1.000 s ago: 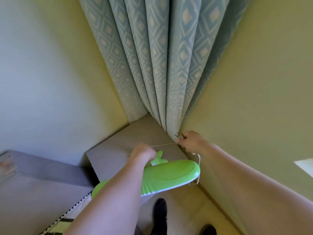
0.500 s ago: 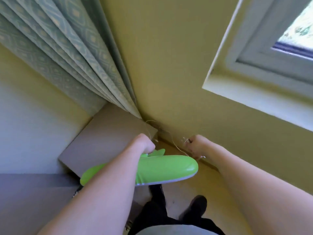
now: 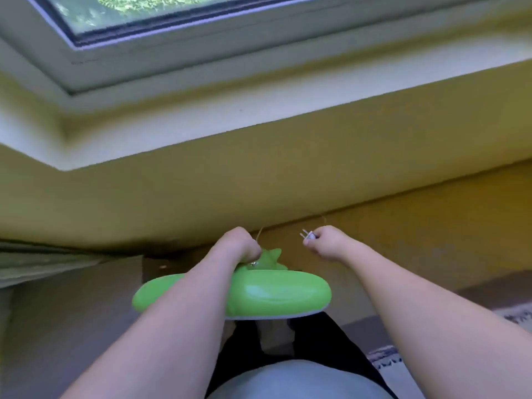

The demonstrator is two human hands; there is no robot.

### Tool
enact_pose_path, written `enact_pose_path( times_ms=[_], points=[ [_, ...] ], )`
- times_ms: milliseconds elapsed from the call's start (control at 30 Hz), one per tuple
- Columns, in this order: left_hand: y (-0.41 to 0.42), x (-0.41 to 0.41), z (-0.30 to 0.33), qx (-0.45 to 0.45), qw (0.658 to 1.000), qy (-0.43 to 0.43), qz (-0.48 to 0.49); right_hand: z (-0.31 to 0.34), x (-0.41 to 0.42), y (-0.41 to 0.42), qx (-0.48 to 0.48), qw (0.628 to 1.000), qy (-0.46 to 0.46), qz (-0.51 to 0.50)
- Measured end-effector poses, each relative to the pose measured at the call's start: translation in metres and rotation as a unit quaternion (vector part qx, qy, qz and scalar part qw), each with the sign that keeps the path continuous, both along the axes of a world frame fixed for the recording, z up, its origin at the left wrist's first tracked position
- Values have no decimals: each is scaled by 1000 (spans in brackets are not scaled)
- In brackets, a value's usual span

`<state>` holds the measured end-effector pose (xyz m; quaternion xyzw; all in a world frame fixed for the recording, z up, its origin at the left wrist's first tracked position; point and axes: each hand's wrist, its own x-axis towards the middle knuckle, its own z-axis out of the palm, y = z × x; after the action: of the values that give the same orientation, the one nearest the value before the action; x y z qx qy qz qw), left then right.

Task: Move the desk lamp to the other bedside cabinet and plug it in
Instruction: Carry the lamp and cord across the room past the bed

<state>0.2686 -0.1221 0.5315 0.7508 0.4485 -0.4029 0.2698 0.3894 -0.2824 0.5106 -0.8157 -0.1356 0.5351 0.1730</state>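
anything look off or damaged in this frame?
Nothing looks damaged. The green lamp is carried in mid-air by the left hand, not on any cabinet. The right hand holds the plug, prongs bare, with no socket in view.

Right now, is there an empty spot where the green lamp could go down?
Not much shows. A bare brownish surface lies lower left, between the wall and the left arm. At lower right, the floor beside a patterned rug looks bare. The middle is crowded: the left hand grips the green lamp, the right hand the plug.
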Motion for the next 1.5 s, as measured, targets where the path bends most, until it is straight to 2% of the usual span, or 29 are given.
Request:
enact_pose_path(
  times_ms=[167,267,367,533,667,767,900,933,1100,1300,1367,1500],
  points=[
    [-79,94,-21,-7,985,-10,-171,-8,33,-102,3,982,1,-190],
    [-135,144,-33,-14,965,-21,-261,-11,45,-169,8,946,20,-324],
    [-188,184,-35,-17,944,-32,-327,-7,54,-223,10,910,19,-413],
    [-287,247,-30,-12,892,-52,-449,2,69,-299,34,860,19,-508],
    [-370,293,-21,-9,845,-65,-531,4,96,-366,60,812,-17,-580],
    [-415,325,-19,-7,822,-74,-565,6,115,-406,65,779,-41,-622],
    [-469,389,-8,-29,813,-82,-576,15,167,-451,70,748,-60,-657],
    [-495,429,-6,-34,811,-86,-577,12,204,-472,71,735,-69,-671],
    [-539,486,-4,-58,795,-80,-599,13,262,-504,70,729,-75,-676],
    [-617,633,0,-74,784,-66,-613,25,386,-589,52,689,-83,-718],
    [-650,674,5,-69,764,-77,-636,33,424,-620,41,681,-94,-725],
    [-723,738,12,-46,705,-107,-699,43,488,-676,57,650,-113,-749]
  ],
)
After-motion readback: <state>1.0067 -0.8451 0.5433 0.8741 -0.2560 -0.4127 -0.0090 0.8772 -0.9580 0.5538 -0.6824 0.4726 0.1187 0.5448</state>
